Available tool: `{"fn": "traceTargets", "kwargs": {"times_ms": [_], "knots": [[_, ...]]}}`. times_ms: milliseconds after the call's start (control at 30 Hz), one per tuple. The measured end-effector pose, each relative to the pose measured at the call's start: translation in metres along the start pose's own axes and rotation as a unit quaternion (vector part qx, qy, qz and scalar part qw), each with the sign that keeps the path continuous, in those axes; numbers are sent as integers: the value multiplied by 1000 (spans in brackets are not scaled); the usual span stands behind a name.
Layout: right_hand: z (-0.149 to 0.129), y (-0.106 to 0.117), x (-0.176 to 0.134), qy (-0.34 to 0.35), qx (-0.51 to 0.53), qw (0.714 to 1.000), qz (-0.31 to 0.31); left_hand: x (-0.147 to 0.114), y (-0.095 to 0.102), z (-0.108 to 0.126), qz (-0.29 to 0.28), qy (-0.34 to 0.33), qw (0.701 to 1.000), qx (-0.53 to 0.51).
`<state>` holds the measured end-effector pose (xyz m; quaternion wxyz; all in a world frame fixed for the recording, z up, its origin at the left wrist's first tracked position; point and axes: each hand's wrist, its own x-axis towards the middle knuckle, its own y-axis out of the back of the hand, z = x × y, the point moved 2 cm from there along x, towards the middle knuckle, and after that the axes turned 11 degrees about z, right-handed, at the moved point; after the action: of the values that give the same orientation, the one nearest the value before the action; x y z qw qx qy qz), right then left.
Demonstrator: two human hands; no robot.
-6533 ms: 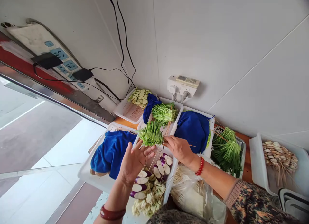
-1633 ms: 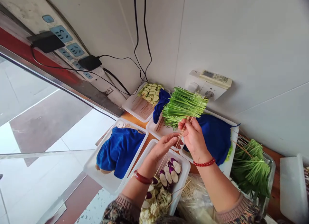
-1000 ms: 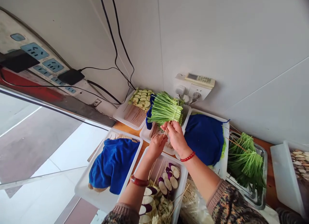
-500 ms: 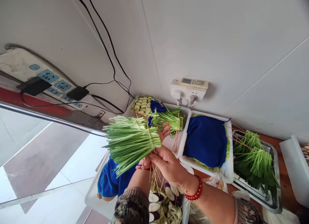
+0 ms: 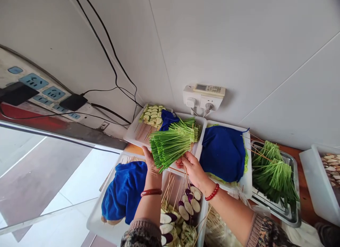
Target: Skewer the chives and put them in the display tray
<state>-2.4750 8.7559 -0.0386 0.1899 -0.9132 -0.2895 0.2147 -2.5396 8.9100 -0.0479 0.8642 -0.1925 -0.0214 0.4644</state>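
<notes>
A thick fan of skewered chives [image 5: 172,146] hangs above the rear white tray, with cut ends pointing left. My right hand [image 5: 193,169] pinches the bamboo sticks beneath its right side. Against the chives' left edge rests my left hand [image 5: 151,163], thumb stretched out and apart. The rest of its fingers are largely hidden behind the green leaves. More chives lie directly behind the fan, so where one bunch ends is hard to make out. Sliced eggplant skewers [image 5: 189,206] lie below my hands.
Blue cloths [image 5: 223,153] cover neighbouring trays. Sliced green vegetable skewers [image 5: 154,115] sit at the back left. A metal tray of chives [image 5: 278,172] stands to the right, beyond it a white bin [image 5: 316,172]. Cables [image 5: 106,50] hang along the wall near a power strip [image 5: 39,85].
The chive bunch has moved right and back, over the rear tray. My left hand has shifted from the sticks to the leaves' left side. The view has turned slightly.
</notes>
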Motion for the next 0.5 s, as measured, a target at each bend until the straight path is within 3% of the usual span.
{"fn": "traceTargets", "kwargs": {"times_ms": [167, 500], "knots": [[7, 4, 28, 38, -17, 999, 22, 24, 1, -16, 34, 143, 983, -112], [14, -5, 98, 143, -78, 984, 69, 83, -18, 5, -15, 139, 978, -152]]}}
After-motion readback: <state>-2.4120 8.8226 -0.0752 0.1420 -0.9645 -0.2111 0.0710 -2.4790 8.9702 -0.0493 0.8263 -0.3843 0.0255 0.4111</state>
